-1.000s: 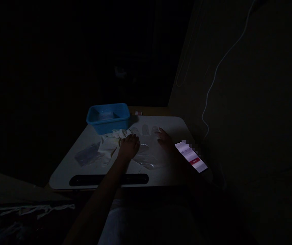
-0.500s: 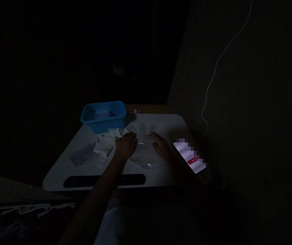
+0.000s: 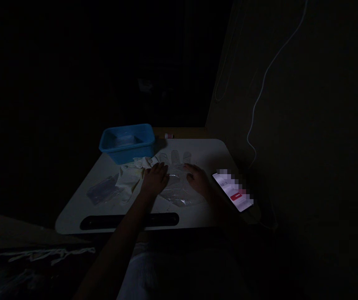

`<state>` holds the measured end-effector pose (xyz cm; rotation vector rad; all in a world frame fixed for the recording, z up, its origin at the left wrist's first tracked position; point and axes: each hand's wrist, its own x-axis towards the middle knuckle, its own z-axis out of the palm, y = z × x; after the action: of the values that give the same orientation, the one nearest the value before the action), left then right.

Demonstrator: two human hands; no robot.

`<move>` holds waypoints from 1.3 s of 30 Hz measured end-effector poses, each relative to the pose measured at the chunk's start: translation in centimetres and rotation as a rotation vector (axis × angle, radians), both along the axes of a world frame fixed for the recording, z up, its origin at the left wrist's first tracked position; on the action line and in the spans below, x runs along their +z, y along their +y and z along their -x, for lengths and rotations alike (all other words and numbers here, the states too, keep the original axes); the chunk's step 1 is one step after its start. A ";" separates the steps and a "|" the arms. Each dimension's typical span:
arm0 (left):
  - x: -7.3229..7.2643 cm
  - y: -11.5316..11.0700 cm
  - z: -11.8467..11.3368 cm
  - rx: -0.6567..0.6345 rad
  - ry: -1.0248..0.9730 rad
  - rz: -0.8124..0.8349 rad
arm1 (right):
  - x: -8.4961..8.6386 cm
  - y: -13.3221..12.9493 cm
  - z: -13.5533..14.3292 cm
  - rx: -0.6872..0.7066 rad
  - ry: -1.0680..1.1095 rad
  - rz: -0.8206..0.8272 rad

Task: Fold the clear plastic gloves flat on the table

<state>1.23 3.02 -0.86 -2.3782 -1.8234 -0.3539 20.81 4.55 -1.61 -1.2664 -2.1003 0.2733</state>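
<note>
A clear plastic glove point(image 3: 179, 192) lies flat on the white table point(image 3: 206, 148), its finger parts pointing to the far edge. My left hand point(image 3: 156, 179) rests on the glove's left side, fingers stretched forward and holding nothing. On the right side of the glove lies my right hand point(image 3: 196, 179), its fingers extended and thumb apart. Crumpled pale cloth or paper point(image 3: 128, 178) sits just left of my left hand. Further left is a flat, see-through packet point(image 3: 102, 191). The light is dim, so fine contact with the plastic is hard to see.
A blue basin point(image 3: 128, 154) stands at the table's back left. Behind the table is a small pink-and-white item point(image 3: 168, 136). A lit phone point(image 3: 233, 191) lies at the right edge. A white cable point(image 3: 264, 79) hangs on the right. A dark slot point(image 3: 103, 222) runs along the near edge.
My right fingers have shifted slightly back from the glove's finger parts. My left hand stays in nearly the same place.
</note>
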 end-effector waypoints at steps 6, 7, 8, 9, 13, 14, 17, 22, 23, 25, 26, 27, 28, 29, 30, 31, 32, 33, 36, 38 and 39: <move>0.1 -0.2 -0.1 0.007 -0.083 -0.065 | -0.2 0.0 0.0 -0.042 -0.070 -0.003; 0.2 -0.2 -0.1 0.004 -0.089 -0.070 | -0.2 0.0 0.0 -0.048 -0.086 -0.004; 0.1 -0.2 -0.1 0.000 -0.084 -0.065 | -0.2 0.1 -0.1 -0.049 -0.105 -0.008; 0.1 -0.2 -0.1 -0.001 -0.073 -0.054 | -0.3 0.0 -0.1 -0.045 -0.124 -0.016; 0.1 -0.1 -0.1 0.013 -0.043 -0.019 | -0.2 -0.2 0.2 0.015 -0.226 -0.056; 0.2 -0.1 -0.1 0.010 -0.050 -0.025 | -0.1 -0.3 0.3 0.023 -0.256 -0.061; 0.3 -0.3 -0.1 -0.026 -0.063 -0.056 | -0.1 -0.7 0.7 0.016 -0.327 -0.077; 0.2 -0.3 -0.2 -0.088 -0.015 -0.028 | -0.3 -1.0 1.1 0.008 -0.371 -0.106; 0.2 -0.2 -0.2 -0.090 -0.003 -0.018 | -0.3 -1.0 1.1 0.013 -0.377 -0.102; 0.1 -0.2 -0.2 -0.081 0.012 -0.006 | -0.2 -1.0 1.1 0.015 -0.381 -0.092; 0.2 -0.2 -0.2 -0.076 0.013 -0.005 | -0.2 -1.0 1.1 0.013 -0.379 -0.091; 0.2 -0.2 -0.3 -0.072 0.011 -0.007 | -0.2 -1.0 1.1 0.011 -0.374 -0.091; 0.2 -0.2 -0.3 -0.067 0.008 -0.008 | -0.1 -1.0 1.1 0.011 -0.368 -0.092; 0.3 -0.3 -0.3 -0.062 0.007 -0.007 | -0.1 -1.0 1.1 0.011 -0.364 -0.092; 0.3 -0.3 -0.4 -0.057 0.010 -0.003 | -0.1 -1.0 1.1 0.012 -0.360 -0.090; 0.3 -0.3 -0.4 -0.049 0.013 0.003 | -0.1 -1.0 1.1 0.012 -0.359 -0.088; 0.3 -0.3 -0.4 -0.043 0.019 0.009 | 0.0 -1.0 1.1 0.012 -0.360 -0.085; 0.3 -0.3 -0.4 -0.039 0.024 0.012 | 0.0 -1.0 1.1 0.011 -0.363 -0.081; 0.2 -0.2 -0.3 -0.040 0.033 0.009 | 0.0 -1.0 1.1 0.012 -0.377 -0.067; 0.2 -0.2 -0.3 -0.042 0.035 0.008 | 0.1 -1.0 1.1 0.003 -0.377 -0.061; 0.3 -0.2 -0.3 -0.043 0.035 0.009 | 0.1 -1.1 1.1 -0.005 -0.372 -0.060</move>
<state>1.53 2.77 -0.60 -2.4171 -1.7659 -0.3073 19.70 3.49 -1.47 -1.3686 -2.3935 -0.0327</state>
